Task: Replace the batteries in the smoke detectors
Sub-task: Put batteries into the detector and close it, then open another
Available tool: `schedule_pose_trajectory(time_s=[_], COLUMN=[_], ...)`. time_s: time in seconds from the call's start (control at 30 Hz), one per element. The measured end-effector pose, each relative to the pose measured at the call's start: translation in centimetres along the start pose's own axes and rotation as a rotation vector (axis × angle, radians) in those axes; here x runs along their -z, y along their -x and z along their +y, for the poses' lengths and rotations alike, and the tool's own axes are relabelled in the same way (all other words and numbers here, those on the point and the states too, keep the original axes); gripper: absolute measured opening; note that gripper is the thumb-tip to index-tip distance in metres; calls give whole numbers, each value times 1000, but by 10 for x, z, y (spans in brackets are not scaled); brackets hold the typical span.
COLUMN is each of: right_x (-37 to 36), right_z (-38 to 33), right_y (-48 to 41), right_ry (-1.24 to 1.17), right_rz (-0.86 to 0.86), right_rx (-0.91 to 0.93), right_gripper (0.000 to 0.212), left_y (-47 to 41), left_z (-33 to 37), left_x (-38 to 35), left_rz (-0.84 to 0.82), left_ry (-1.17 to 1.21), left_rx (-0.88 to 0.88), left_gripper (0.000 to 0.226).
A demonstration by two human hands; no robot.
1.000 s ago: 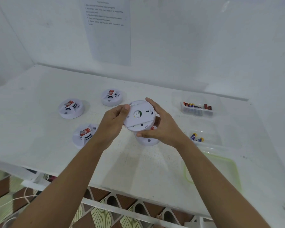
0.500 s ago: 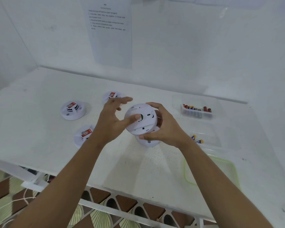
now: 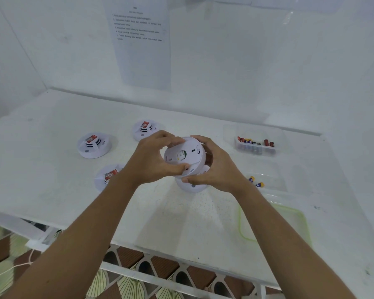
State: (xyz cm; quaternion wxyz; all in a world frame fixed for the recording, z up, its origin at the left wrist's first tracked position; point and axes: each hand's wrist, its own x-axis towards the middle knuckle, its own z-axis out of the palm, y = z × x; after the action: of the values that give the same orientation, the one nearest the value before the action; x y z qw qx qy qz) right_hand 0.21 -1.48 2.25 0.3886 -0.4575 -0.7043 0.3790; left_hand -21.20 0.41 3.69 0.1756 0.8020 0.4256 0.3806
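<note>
A white round smoke detector [image 3: 187,155] is held above the table with its back plate toward me. My left hand [image 3: 151,158] grips its left rim with curled fingers and thumb. My right hand [image 3: 214,167] wraps around its right side and underside. Another detector [image 3: 192,186] lies on the table right under it, partly hidden. Three more detectors lie face up with red labels: one at the far left [image 3: 93,145], one at the back [image 3: 145,129], and one near my left wrist [image 3: 107,176].
A clear tray of several batteries [image 3: 255,145] stands at the back right. A second clear tray [image 3: 268,180] holds two batteries [image 3: 256,182]. A green-rimmed lid [image 3: 274,221] lies at the front right. A printed sheet [image 3: 140,39] hangs on the wall.
My left hand went from open fingers with the thumb on the back plate to a curled grip on the rim. The detector tilted a little more toward me.
</note>
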Motion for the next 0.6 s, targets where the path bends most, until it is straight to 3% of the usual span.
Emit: schedule_pose_trajectory(time_s=[0.37,0.6], right_x=[-2,1], right_z=[3,1], right_y=[0,0], right_ry=[23,32], right_rz=[27,2], right_rx=[10,9], right_gripper=[95,94], left_y=[0,-1], left_z=[6,1], left_x=[-6,3], left_rz=[38,-27], left_ry=[-50,26], left_rx=[5,-15], left_gripper=[66,64])
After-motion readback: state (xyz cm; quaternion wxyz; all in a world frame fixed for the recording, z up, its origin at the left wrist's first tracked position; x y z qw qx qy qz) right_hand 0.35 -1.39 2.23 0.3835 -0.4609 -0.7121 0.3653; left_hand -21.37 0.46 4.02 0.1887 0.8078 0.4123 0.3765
